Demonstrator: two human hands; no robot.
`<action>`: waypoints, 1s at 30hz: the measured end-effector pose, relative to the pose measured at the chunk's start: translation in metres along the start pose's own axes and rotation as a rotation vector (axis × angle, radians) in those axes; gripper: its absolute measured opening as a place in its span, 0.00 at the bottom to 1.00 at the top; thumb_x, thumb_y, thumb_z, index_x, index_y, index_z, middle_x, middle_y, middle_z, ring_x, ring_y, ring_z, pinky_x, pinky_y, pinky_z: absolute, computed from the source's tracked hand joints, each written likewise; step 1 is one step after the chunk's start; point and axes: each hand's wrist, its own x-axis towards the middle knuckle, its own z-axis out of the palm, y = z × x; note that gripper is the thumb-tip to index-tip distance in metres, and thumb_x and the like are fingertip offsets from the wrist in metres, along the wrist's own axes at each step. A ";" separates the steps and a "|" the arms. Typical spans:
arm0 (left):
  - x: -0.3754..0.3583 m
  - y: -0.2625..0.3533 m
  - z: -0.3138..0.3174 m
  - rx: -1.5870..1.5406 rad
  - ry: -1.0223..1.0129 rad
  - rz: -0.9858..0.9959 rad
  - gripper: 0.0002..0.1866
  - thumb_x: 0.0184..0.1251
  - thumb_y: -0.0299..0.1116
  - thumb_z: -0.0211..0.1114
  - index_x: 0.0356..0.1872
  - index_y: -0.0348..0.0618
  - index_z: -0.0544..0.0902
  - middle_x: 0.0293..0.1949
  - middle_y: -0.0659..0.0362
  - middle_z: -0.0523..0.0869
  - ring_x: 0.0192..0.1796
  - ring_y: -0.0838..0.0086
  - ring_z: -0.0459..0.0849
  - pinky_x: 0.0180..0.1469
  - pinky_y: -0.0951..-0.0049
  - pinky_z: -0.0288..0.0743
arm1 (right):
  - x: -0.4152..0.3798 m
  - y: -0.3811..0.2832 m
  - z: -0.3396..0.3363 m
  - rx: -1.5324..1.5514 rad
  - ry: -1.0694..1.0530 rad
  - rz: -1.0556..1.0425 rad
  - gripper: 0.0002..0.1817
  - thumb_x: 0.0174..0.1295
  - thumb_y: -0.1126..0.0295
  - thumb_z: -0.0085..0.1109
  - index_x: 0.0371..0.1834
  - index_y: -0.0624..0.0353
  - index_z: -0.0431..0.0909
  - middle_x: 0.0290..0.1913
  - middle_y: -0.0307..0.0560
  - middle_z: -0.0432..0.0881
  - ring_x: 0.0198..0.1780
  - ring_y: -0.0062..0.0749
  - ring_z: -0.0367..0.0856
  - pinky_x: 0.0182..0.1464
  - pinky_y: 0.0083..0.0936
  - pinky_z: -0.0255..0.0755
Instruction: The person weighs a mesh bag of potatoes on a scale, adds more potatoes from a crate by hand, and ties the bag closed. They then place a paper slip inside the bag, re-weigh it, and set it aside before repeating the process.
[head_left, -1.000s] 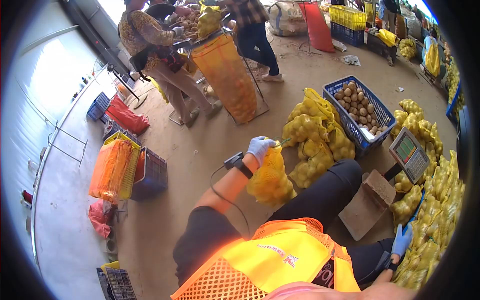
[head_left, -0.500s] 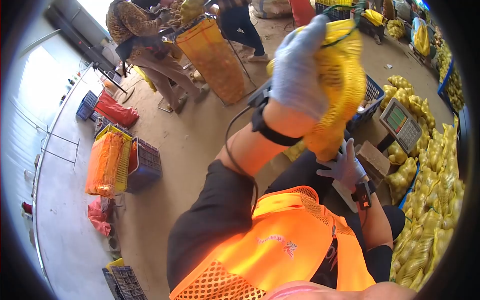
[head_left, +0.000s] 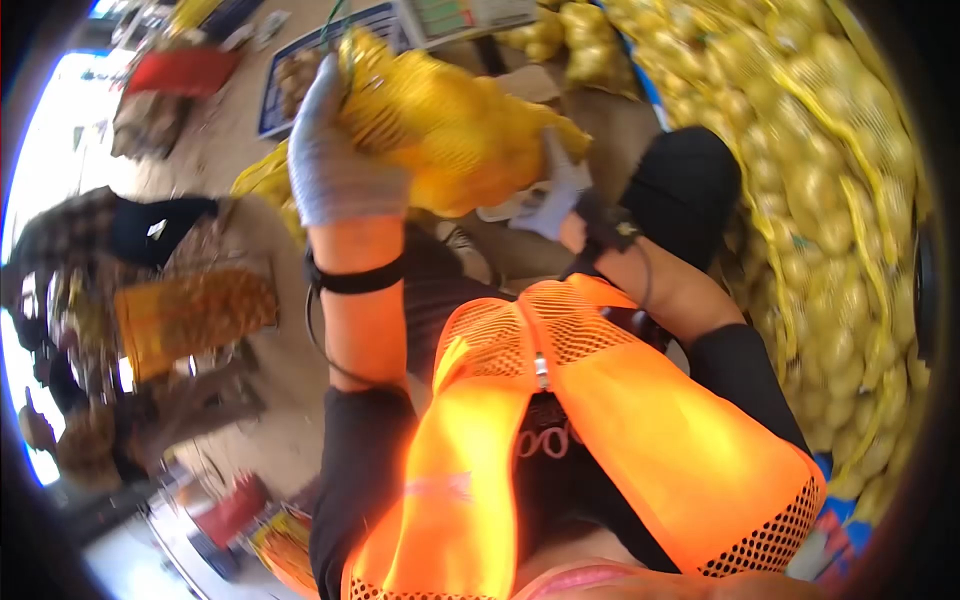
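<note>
Beyond the orange vest [head_left: 640,440], the person's left hand [head_left: 342,165] is clenched around the tied neck of a yellow net bag [head_left: 450,130], lifted before the body; the right hand [head_left: 555,200], fingers spread, is at its other end, contact unclear. Farther off are a scale display [head_left: 450,18] and a blue crate [head_left: 267,112].

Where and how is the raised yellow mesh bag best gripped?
Probably by its gathered neck, from the left, where the left hand is: the yellow mesh bag narrows there, by the green cord. The right hand could steady the bulging end from the right.
</note>
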 end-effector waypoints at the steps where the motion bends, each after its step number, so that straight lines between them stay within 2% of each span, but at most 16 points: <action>1: 0.013 -0.017 -0.013 -0.013 0.033 -0.044 0.13 0.66 0.38 0.55 0.43 0.40 0.80 0.43 0.54 0.84 0.45 0.62 0.83 0.51 0.57 0.75 | -0.020 0.002 0.011 0.100 -0.041 0.097 0.53 0.46 0.31 0.57 0.65 0.60 0.55 0.64 0.53 0.63 0.66 0.45 0.61 0.65 0.52 0.53; 3: 0.032 -0.054 -0.021 0.021 0.153 -0.120 0.13 0.65 0.37 0.57 0.42 0.40 0.80 0.42 0.54 0.84 0.45 0.62 0.83 0.51 0.56 0.75 | -0.011 -0.002 0.001 0.233 -0.083 0.208 0.52 0.48 0.29 0.53 0.67 0.58 0.54 0.67 0.52 0.60 0.67 0.44 0.58 0.66 0.54 0.51; 4: 0.040 -0.064 -0.027 0.046 0.292 -0.122 0.12 0.65 0.36 0.58 0.42 0.40 0.81 0.42 0.54 0.84 0.45 0.62 0.83 0.50 0.56 0.76 | 0.012 -0.001 -0.007 0.297 -0.293 0.244 0.53 0.47 0.28 0.51 0.68 0.55 0.53 0.67 0.51 0.60 0.67 0.45 0.58 0.66 0.53 0.51; 5: 0.047 -0.076 -0.031 0.056 0.283 -0.155 0.11 0.64 0.36 0.59 0.42 0.40 0.81 0.41 0.56 0.84 0.44 0.63 0.83 0.49 0.57 0.76 | 0.032 0.001 -0.015 0.355 -0.507 0.273 0.53 0.47 0.26 0.49 0.69 0.53 0.52 0.68 0.50 0.60 0.67 0.45 0.58 0.67 0.53 0.50; 6: 0.051 -0.095 -0.037 0.107 0.271 -0.196 0.11 0.64 0.36 0.59 0.42 0.41 0.81 0.41 0.56 0.85 0.44 0.64 0.83 0.49 0.58 0.77 | 0.049 0.002 -0.028 0.371 -0.561 0.282 0.48 0.52 0.27 0.42 0.69 0.48 0.53 0.68 0.48 0.60 0.68 0.46 0.58 0.66 0.53 0.52; 9: 0.069 -0.126 -0.053 0.222 0.224 -0.249 0.11 0.63 0.36 0.62 0.42 0.42 0.81 0.37 0.58 0.84 0.39 0.68 0.83 0.42 0.66 0.78 | 0.066 -0.005 -0.029 0.377 -0.667 0.253 0.45 0.55 0.28 0.36 0.68 0.49 0.55 0.67 0.49 0.61 0.67 0.46 0.59 0.66 0.54 0.52; 12: 0.078 -0.137 -0.041 0.284 0.242 -0.134 0.08 0.62 0.34 0.62 0.38 0.42 0.81 0.34 0.59 0.83 0.35 0.71 0.83 0.38 0.71 0.78 | 0.091 -0.015 -0.024 0.335 -0.578 0.187 0.41 0.59 0.33 0.38 0.68 0.49 0.57 0.66 0.47 0.63 0.66 0.44 0.62 0.64 0.52 0.57; 15: 0.096 -0.157 -0.046 0.256 0.271 -0.057 0.09 0.58 0.32 0.66 0.33 0.39 0.77 0.30 0.58 0.82 0.27 0.73 0.82 0.32 0.73 0.77 | 0.106 -0.034 -0.016 0.212 -0.696 0.028 0.38 0.62 0.35 0.36 0.67 0.51 0.59 0.66 0.48 0.64 0.66 0.42 0.62 0.66 0.47 0.57; 17: 0.106 -0.171 -0.048 0.288 0.234 -0.094 0.13 0.58 0.33 0.67 0.39 0.36 0.77 0.31 0.58 0.83 0.29 0.73 0.82 0.33 0.75 0.77 | 0.119 -0.044 -0.009 0.202 -0.645 0.002 0.38 0.62 0.33 0.31 0.65 0.49 0.61 0.63 0.46 0.68 0.63 0.41 0.66 0.64 0.49 0.59; 19: 0.121 -0.197 -0.064 0.331 0.238 -0.139 0.17 0.58 0.33 0.67 0.44 0.34 0.77 0.34 0.58 0.82 0.33 0.74 0.81 0.36 0.76 0.76 | 0.106 -0.058 0.000 0.225 -0.488 -0.083 0.39 0.63 0.34 0.30 0.67 0.51 0.58 0.66 0.49 0.64 0.66 0.41 0.63 0.66 0.42 0.57; 21: 0.129 -0.208 -0.071 0.324 0.229 -0.176 0.18 0.59 0.34 0.66 0.46 0.33 0.77 0.36 0.58 0.82 0.36 0.75 0.81 0.38 0.77 0.75 | 0.098 -0.063 0.001 0.239 -0.426 -0.090 0.40 0.62 0.33 0.28 0.68 0.51 0.57 0.66 0.49 0.63 0.66 0.42 0.63 0.66 0.43 0.57; 23: 0.127 -0.210 -0.064 0.342 0.058 -0.179 0.17 0.60 0.35 0.65 0.45 0.33 0.77 0.37 0.58 0.82 0.37 0.75 0.81 0.39 0.77 0.75 | 0.093 -0.069 -0.008 0.262 -0.432 -0.118 0.41 0.61 0.32 0.26 0.68 0.51 0.57 0.67 0.49 0.63 0.67 0.42 0.61 0.67 0.42 0.56; 25: 0.126 -0.217 -0.060 0.380 0.032 -0.191 0.17 0.60 0.36 0.65 0.45 0.34 0.77 0.35 0.59 0.82 0.34 0.77 0.79 0.36 0.78 0.74 | 0.095 -0.071 -0.008 0.261 -0.361 -0.153 0.39 0.62 0.34 0.30 0.66 0.52 0.59 0.64 0.49 0.66 0.64 0.42 0.66 0.64 0.42 0.61; 27: 0.122 -0.222 -0.054 0.485 -0.027 -0.215 0.16 0.60 0.36 0.65 0.43 0.35 0.77 0.32 0.61 0.81 0.30 0.80 0.77 0.32 0.79 0.71 | 0.110 -0.067 -0.008 0.092 -0.350 -0.450 0.37 0.62 0.36 0.38 0.64 0.53 0.61 0.60 0.48 0.70 0.58 0.41 0.72 0.60 0.40 0.66; 28: 0.120 -0.225 -0.052 0.544 -0.028 -0.181 0.15 0.60 0.36 0.65 0.42 0.37 0.78 0.30 0.63 0.79 0.28 0.81 0.74 0.28 0.79 0.68 | 0.134 -0.067 -0.019 0.090 -0.348 -0.451 0.37 0.62 0.36 0.38 0.64 0.53 0.61 0.60 0.48 0.70 0.58 0.41 0.72 0.60 0.40 0.66; 30: 0.118 -0.221 -0.052 0.597 -0.055 -0.183 0.15 0.60 0.36 0.66 0.41 0.36 0.78 0.30 0.62 0.80 0.29 0.81 0.75 0.29 0.79 0.69 | 0.184 -0.068 -0.046 -0.087 -0.485 -0.685 0.34 0.62 0.38 0.43 0.61 0.53 0.64 0.55 0.47 0.73 0.53 0.37 0.76 0.56 0.37 0.71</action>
